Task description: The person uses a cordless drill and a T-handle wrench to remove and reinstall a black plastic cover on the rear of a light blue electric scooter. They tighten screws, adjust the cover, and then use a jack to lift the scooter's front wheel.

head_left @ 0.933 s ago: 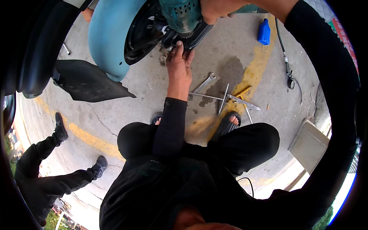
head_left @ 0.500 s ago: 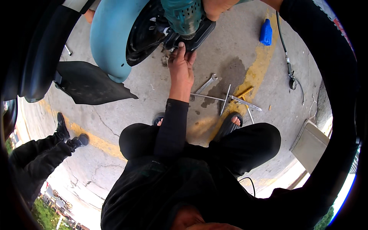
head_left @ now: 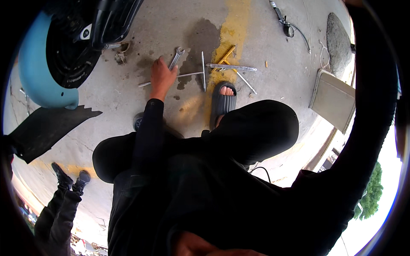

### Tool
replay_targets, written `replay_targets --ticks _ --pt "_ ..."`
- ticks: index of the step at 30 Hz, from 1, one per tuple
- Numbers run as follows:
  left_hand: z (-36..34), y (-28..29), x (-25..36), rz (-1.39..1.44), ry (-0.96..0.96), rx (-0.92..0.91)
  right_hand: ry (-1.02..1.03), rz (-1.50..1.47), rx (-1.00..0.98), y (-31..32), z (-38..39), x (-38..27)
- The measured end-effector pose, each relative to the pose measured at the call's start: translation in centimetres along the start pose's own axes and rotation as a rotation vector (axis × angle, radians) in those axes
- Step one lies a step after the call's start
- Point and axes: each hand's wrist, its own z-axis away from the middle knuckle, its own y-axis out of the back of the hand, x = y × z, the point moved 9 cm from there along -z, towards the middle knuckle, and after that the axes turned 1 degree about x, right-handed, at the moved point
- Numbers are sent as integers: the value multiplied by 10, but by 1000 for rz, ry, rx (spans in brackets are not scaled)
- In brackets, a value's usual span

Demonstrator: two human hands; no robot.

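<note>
My left hand (head_left: 163, 79) reaches down to the concrete, with its thumb and fingers either side of the handle of a metal wrench (head_left: 177, 55). The wrench's ring-shaped head points away from me, and the hand covers the lower handle. Under the hand runs the long rod of a T-handle wrench (head_left: 203, 64). My right arm (head_left: 376, 81) stretches up along the right side. Only a sliver of my right hand (head_left: 354, 2) shows at the top edge, so its fingers and anything in them are hidden.
A scooter's pale blue fender (head_left: 30, 77) and black mudflap (head_left: 42, 128) stand at left. Right of the wrench lie a yellow-handled T-wrench (head_left: 226, 55), a clear strip (head_left: 232, 67) and an air hose gauge (head_left: 288, 30). Another person's legs (head_left: 62, 205) are at lower left.
My left hand has left the scooter's underside for the wrench on the ground. My right hand and the teal power drill it held have gone from view. The view has shifted rightward.
</note>
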Motion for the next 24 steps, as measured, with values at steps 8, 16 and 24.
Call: replay_targets --ticks 8,16,24 --pt "25 -37 32 -198 -353 -221 -321 131 718 -296 146 249" --pt "10 -44 42 -375 -170 -251 -351 64 702 -429 149 254" --pt "85 -84 35 528 319 -604 -299 103 492 -459 114 266"
